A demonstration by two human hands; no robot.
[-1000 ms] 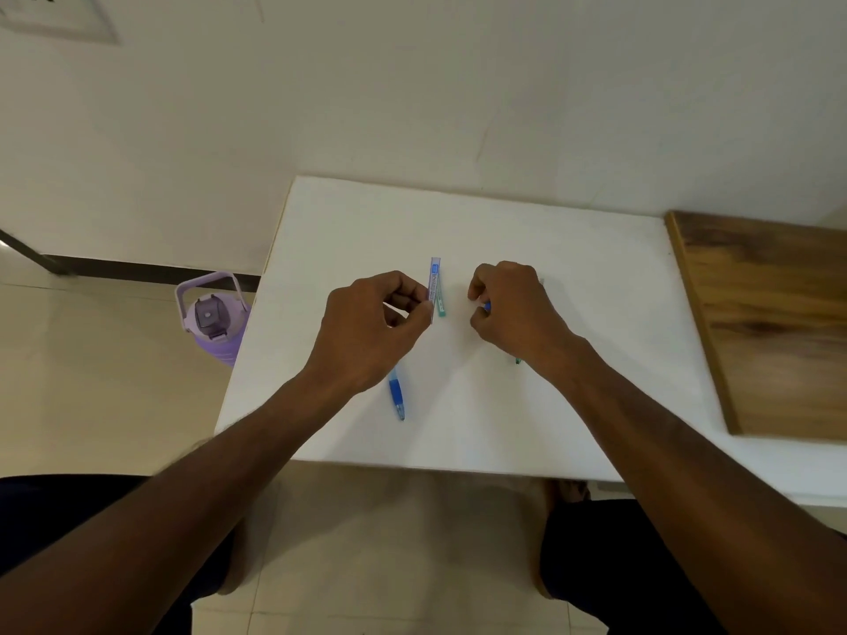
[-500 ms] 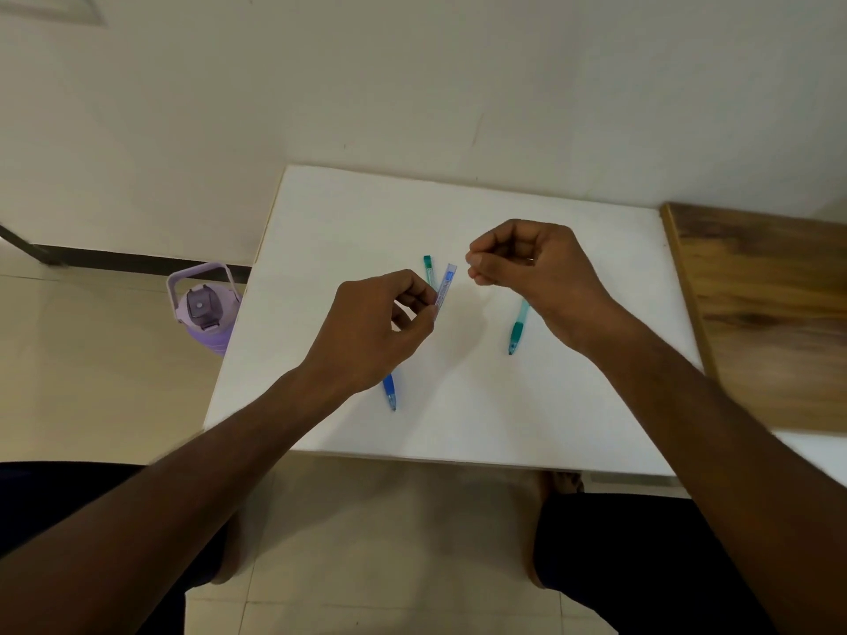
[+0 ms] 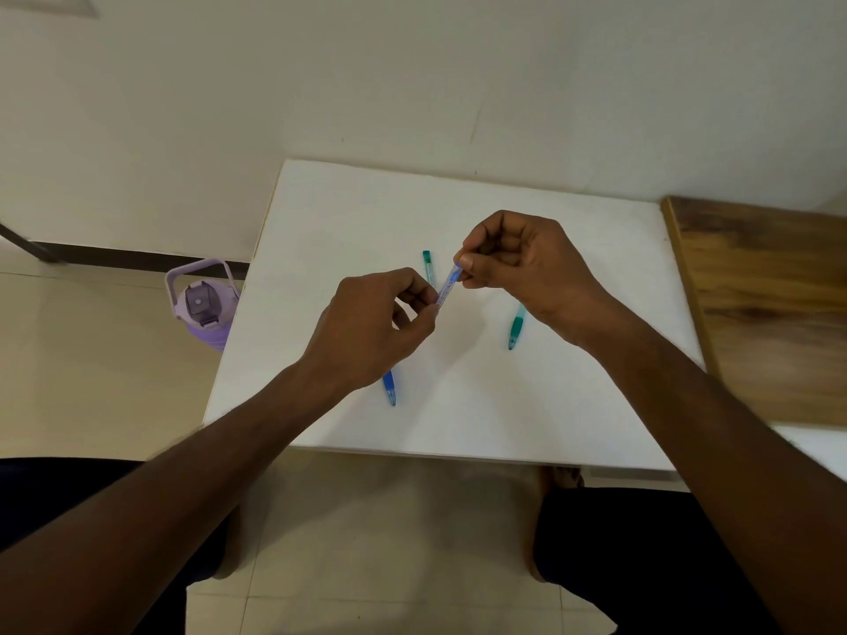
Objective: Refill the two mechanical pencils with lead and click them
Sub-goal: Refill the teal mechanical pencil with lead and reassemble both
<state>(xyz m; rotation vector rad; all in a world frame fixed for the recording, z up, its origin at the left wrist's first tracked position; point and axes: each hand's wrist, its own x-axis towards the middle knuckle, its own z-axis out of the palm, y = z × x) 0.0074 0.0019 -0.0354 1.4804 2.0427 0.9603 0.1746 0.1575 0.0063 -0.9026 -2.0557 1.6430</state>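
Both hands are up over the white desk (image 3: 573, 405) working on one little blue lead tube (image 3: 448, 284). The left hand (image 3: 373, 327) pinches its lower end between thumb and fingers, and the right hand (image 3: 522, 263) pinches the top end, so the tube sits tilted between them, lifted off the desk. Behind it a green lead tube (image 3: 428, 264) lies flat on the desk, partly hidden by the left fingers. The blue pencil (image 3: 390, 390) lies on the desk under the left wrist, only its tip end showing, and the green pencil (image 3: 516, 330) lies just below the right hand, tip toward the near edge. There's a purple water bottle (image 3: 204, 309) on the floor left of the desk and a wooden board (image 3: 770, 304) off to the right.
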